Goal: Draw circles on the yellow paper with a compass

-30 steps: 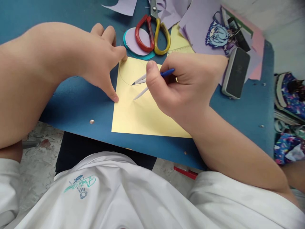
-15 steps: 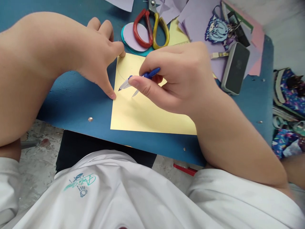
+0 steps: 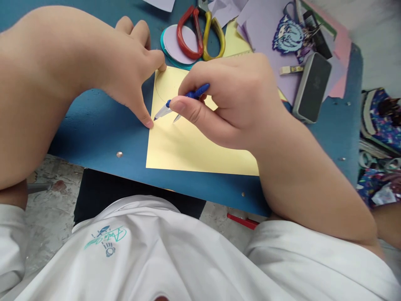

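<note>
A sheet of yellow paper (image 3: 188, 148) lies near the front edge of the blue table, with a thin curved line drawn at its upper left. My right hand (image 3: 225, 100) pinches a blue and white drawing compass (image 3: 194, 93), its two points angled down at the sheet. My left hand (image 3: 134, 71) is spread, thumb and a fingertip resting on the paper's left edge and top corner. Just beyond the sheet, scissors (image 3: 189, 39) with one red and one yellow handle lie partly over stacked lilac and teal paper circles (image 3: 172, 42).
Lilac paper (image 3: 260, 25) and a ruler (image 3: 239, 54) lie at the back. A grey rectangular device (image 3: 313, 88), an eraser (image 3: 291, 70) and a blue character keychain (image 3: 287, 35) sit at the right. A patterned bag (image 3: 382, 121) is beyond the table's right edge.
The compass has shifted very slightly left with my right hand, and its legs are turned a little. My left hand stays on the paper. The whole view has moved slightly.
</note>
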The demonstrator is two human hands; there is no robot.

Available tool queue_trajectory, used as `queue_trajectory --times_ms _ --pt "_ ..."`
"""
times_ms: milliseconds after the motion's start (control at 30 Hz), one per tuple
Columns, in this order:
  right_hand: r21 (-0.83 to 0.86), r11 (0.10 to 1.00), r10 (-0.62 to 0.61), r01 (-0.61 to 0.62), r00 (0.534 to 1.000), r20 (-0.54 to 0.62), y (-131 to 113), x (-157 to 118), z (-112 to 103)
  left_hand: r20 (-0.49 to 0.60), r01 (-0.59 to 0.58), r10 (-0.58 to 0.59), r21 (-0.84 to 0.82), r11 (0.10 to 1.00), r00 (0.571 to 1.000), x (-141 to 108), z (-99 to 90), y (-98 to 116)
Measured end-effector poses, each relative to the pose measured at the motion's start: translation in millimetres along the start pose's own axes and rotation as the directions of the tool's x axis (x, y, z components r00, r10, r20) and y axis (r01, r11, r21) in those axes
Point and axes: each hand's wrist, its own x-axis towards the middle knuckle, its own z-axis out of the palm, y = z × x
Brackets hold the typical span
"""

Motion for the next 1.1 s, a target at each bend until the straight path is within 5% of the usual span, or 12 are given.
queue_trajectory --times_ms 167,400,733,1100 --pt "-0.097 0.995 0.016 -0.01 0.998 0.06 -0.3 2.4 1.1 0.075 0.015 -0.034 0.247 0.969 0.997 5.0 -2.7 -6.1" --pt "-0.055 0.998 0.035 -0.034 0.999 0.031 0.1 1.8 6.0 0.074 -0.003 -0.017 0.253 0.968 0.997 4.1 -0.9 -8.0" --pt "-0.083 0.968 0.244 -0.236 0.964 0.105 -3.3 4.3 3.6 0.062 0.001 -0.016 0.233 0.973 0.998 7.2 0.7 -10.6" --pt "-0.066 0.98 0.192 -0.189 0.98 0.049 -7.8 -0.2 -1.4 0.037 0.005 -0.012 0.177 0.984 0.999 4.7 2.0 -7.0"
